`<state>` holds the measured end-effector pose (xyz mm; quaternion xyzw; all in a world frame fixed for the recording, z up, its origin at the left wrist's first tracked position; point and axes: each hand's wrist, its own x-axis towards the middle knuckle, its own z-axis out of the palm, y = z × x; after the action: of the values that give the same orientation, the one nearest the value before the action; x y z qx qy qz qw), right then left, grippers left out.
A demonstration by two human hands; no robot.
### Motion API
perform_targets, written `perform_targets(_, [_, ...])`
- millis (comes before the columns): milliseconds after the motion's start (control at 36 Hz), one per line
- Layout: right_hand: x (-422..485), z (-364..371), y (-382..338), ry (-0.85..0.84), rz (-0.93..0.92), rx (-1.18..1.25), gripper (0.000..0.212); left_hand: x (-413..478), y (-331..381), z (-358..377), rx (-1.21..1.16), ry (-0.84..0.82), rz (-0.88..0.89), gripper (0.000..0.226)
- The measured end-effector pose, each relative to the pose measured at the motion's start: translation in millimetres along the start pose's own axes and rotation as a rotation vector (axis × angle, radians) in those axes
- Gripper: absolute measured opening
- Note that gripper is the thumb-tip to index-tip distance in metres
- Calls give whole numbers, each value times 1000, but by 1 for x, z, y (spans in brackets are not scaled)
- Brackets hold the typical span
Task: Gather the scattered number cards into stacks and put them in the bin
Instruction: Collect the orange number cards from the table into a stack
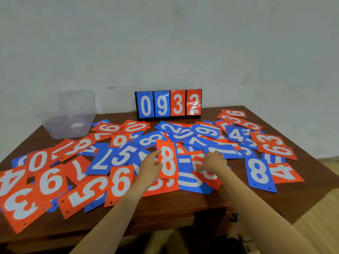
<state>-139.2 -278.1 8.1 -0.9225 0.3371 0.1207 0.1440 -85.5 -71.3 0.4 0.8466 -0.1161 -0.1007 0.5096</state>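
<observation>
Several red and blue number cards lie scattered and overlapping across the brown table (pixel 183 208). My left hand (pixel 151 165) pinches a red card with a white 8 (pixel 167 160) by its left edge and holds it raised and upright over the pile. My right hand (pixel 213 161) rests with curled fingers on a red card (pixel 209 177) lying at the middle of the pile, fingertips at its top edge. The clear plastic bin (pixel 69 118) stands at the table's far left corner and looks empty.
A flip scoreboard (pixel 168 104) showing 0 9 3 2 stands at the back edge against the white wall. Cards reach the left and right table edges. A strip of bare wood runs along the near edge. Wooden floor shows at the right.
</observation>
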Motion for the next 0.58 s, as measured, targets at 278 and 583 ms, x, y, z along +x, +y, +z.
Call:
perform_targets(278, [-9, -49, -9, 279, -153, 93, 17, 2, 4, -7, 31, -17, 16, 50])
perform_targets(583, [-47, -70, -30, 532, -598, 596, 16, 11, 12, -15, -51, 36, 54, 45])
